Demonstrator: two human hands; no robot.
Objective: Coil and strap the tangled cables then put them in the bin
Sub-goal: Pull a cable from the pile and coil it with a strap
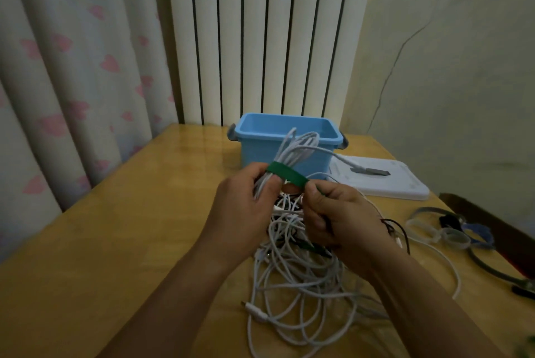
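Wooden table [121,241], glossy, set against a white radiator [260,39] and a pink-patterned curtain [72,68] at upper left. Centre frame: coiled white cable [292,149] held above the table, long axis running from lower left to upper right, loop end pointing toward the blue bin [260,152] just behind it. My left hand [246,212] is curled round the coil's lower end. Green strap [286,173] crosses the coil at the grip; my right hand [344,218] pinches its free end between thumb and forefinger. One plug end hangs out to the right over a white lid [405,183]. Below my hands: tangled cable pile [301,285] on the table. Right edge: spare straps [451,234].
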